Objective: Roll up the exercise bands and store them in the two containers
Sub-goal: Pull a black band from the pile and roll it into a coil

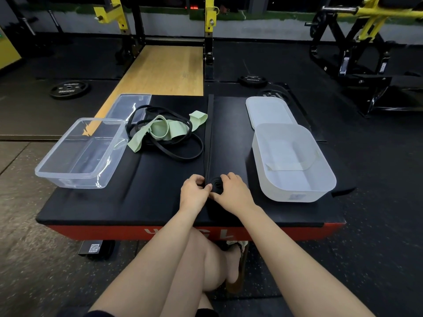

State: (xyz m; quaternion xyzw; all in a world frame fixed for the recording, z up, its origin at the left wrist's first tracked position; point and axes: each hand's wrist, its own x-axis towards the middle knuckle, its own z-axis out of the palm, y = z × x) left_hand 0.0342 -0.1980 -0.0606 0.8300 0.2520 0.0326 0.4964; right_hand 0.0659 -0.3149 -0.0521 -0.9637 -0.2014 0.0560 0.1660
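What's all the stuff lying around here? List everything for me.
Wide band: one, black, stretched along the table's middle, near end rolled.
Thin bands: black, tangled heap, table's far left.
Green bands: pale green, in that heap.
Clear box: one, left edge.
Clear lid: one, behind it.
White box: one, right side.
White lid: one, behind it.
Table: one, black top.
Weight plates: black, floor.
Left hand, right hand: both grip the roll.
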